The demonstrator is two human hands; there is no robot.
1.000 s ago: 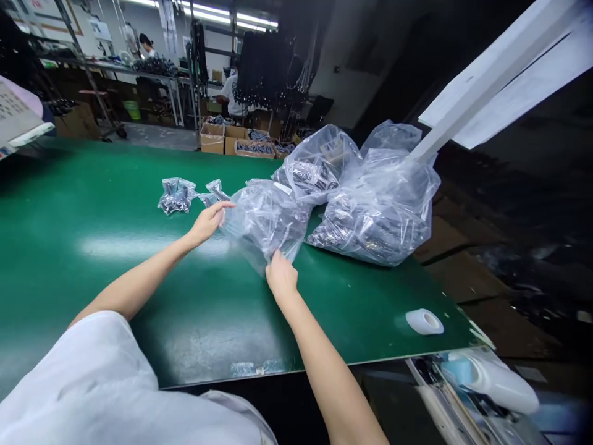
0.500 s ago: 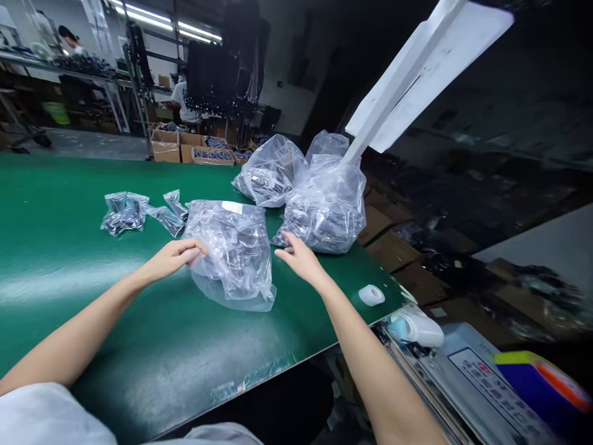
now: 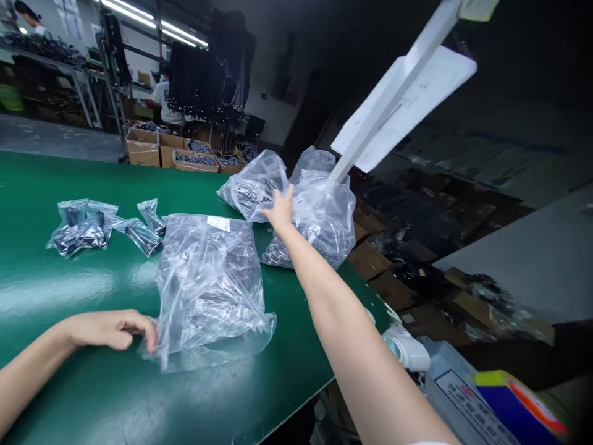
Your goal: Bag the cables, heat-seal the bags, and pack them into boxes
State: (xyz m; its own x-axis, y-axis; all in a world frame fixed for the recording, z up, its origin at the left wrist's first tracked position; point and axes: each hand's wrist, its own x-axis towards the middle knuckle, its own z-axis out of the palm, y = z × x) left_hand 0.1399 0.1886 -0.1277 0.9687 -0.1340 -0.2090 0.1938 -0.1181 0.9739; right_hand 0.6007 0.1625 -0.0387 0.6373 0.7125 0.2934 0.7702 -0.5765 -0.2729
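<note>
A large clear plastic bag (image 3: 208, 284) with dark parts inside lies on the green table (image 3: 55, 290) in front of me. My left hand (image 3: 113, 329) pinches its near left corner, fingers curled. My right hand (image 3: 279, 210) is stretched out to the far right, fingers closing on the clear bag of dark parts (image 3: 252, 185) at the back. Right beside that one sits another full clear bag (image 3: 319, 216).
Several small clear packets (image 3: 83, 228) lie at the far left of the table. A white device (image 3: 407, 349) and a grey machine with a blue and yellow part (image 3: 509, 402) stand off the table's right edge. Cardboard boxes (image 3: 152, 148) and people at benches are behind.
My left hand has dragged the near bag toward me by its corner. My right hand has left that bag and reached out to the bags at the back right.
</note>
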